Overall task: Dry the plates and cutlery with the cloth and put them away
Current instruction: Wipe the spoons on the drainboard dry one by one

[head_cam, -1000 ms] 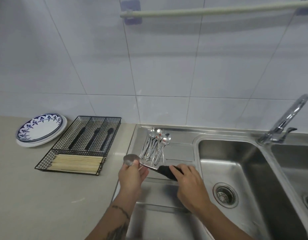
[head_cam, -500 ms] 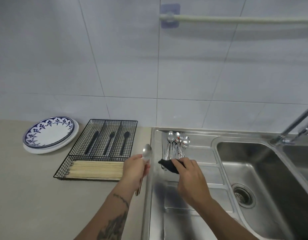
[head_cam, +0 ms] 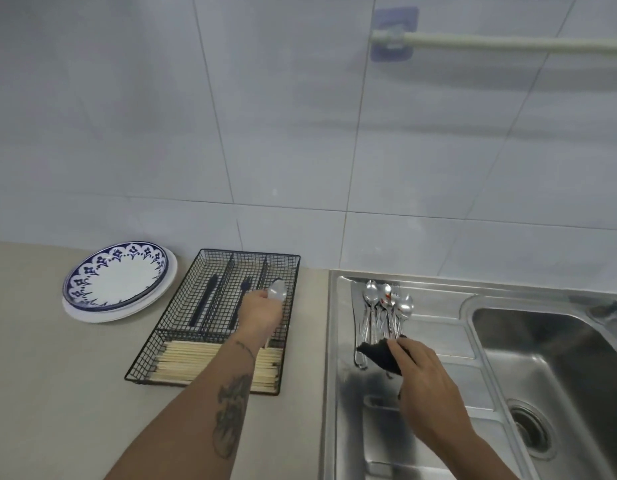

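Note:
My left hand (head_cam: 260, 315) holds a steel spoon (head_cam: 277, 291) over the right-hand compartment of the black wire cutlery tray (head_cam: 182, 308) on the counter. My right hand (head_cam: 426, 382) grips a dark cloth (head_cam: 378, 355) above the sink's draining board, right at the handle ends of a bunch of several steel spoons (head_cam: 386, 306) lying there. A stack of plates (head_cam: 118, 280), the top one white with a blue pattern, sits left of the tray.
The tray holds black-handled cutlery (head_cam: 205, 304) in its rear compartments and pale chopsticks (head_cam: 192, 363) in the front one. A steel sink basin (head_cam: 549, 368) with a drain lies to the right. A towel rail (head_cam: 508, 45) is fixed on the tiled wall.
My left hand has carried the spoon from the sink's edge leftwards over the wire tray. My right hand stays by the spoons with the cloth. The view has turned left.

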A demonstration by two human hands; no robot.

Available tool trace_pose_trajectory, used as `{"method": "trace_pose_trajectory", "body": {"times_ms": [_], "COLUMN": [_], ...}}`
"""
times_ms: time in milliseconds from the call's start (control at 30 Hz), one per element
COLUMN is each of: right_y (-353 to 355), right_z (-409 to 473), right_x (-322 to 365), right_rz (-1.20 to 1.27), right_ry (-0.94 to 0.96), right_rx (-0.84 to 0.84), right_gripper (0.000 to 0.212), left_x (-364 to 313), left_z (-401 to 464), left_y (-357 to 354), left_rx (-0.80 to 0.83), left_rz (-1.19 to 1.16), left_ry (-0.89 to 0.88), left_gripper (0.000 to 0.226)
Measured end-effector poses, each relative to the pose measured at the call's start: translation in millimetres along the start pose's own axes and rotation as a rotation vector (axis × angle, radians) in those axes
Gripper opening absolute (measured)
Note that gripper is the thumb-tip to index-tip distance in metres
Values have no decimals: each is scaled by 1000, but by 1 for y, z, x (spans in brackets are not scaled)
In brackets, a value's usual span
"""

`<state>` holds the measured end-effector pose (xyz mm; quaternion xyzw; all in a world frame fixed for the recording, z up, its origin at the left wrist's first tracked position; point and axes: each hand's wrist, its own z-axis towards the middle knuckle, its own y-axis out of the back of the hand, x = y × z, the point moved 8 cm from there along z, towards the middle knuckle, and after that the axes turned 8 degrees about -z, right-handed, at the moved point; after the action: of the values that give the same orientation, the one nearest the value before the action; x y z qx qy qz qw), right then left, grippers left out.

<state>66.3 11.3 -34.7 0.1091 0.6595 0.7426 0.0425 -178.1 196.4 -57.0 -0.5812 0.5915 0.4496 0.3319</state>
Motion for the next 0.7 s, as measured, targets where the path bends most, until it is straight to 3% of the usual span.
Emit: {"method": "trace_pose_trajectory", "body": {"times_ms": [333, 533, 633, 700], "right_y": [-14, -9, -8, -7], "right_z": [10, 8, 3, -1], "right_x": [-29, -46, -64, -78], "right_rz": [35, 60, 95, 93], "right_ry": [-44, -119, -174, -209], "right_rx": [23, 15, 4, -16], "right_gripper": [75, 67, 66, 65], "left_x": [-3, -3, -18, -19], "left_z": [21, 15, -11, -35], "left_y": [-29, -32, -46, -71], "left_rx": [91, 52, 23, 118], "left_rz": [310, 399, 409, 403], "left_ry": [-105, -200, -371, -419], "left_gripper": [24, 52, 47, 41]}}
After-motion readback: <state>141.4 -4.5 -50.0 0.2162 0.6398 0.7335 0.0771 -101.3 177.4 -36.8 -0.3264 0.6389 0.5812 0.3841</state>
